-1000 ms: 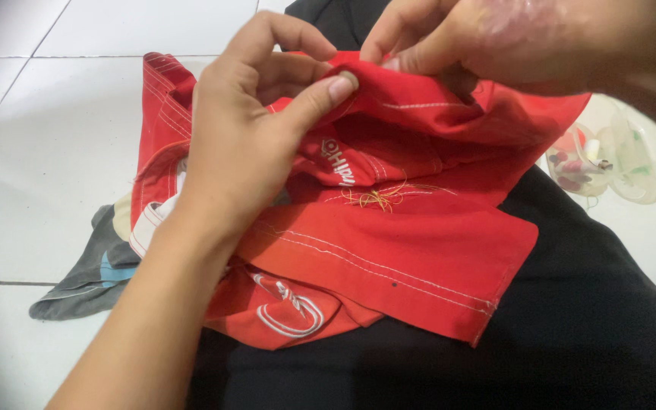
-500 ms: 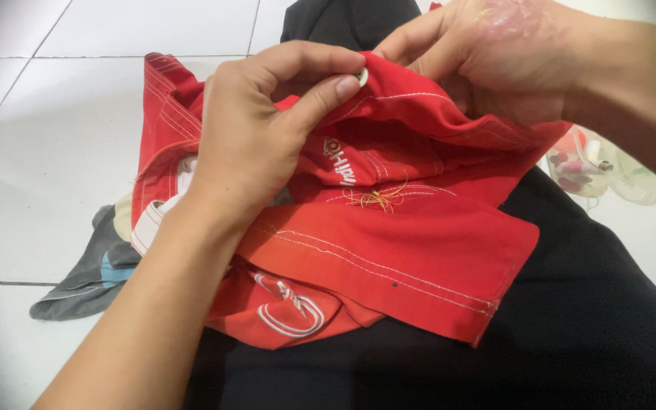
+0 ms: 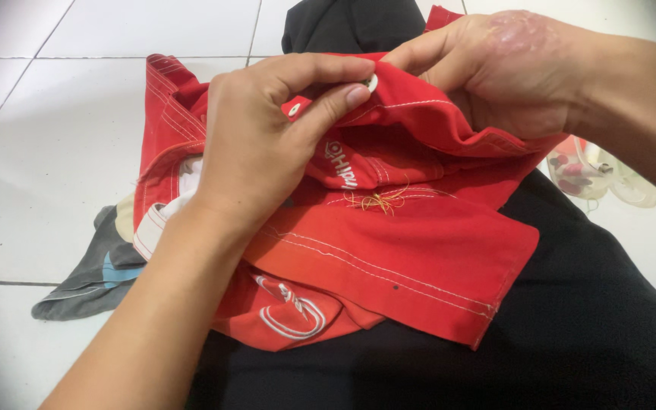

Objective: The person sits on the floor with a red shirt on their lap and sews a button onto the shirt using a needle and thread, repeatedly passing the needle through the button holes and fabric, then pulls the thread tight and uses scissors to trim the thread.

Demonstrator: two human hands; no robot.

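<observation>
A red garment (image 3: 389,243) with white stitching lies bunched over my lap. My left hand (image 3: 260,144) pinches its upper edge between thumb and forefinger, right at a small white button (image 3: 371,82). My right hand (image 3: 495,72) grips the same raised fold from the other side, fingertips close to the button. A tangle of loose yellow thread (image 3: 377,199) sits on the cloth below the fold.
Black trousers (image 3: 571,334) cover my legs under the garment. A grey cloth (image 3: 85,281) lies on the white tiled floor (image 3: 47,137) at the left. A clear plastic container (image 3: 594,171) with small items stands on the floor at the right.
The white button has come into view at the fold's edge between my fingertips. My right hand has dropped lower and closer to the left hand, and the fold has been pulled tighter.
</observation>
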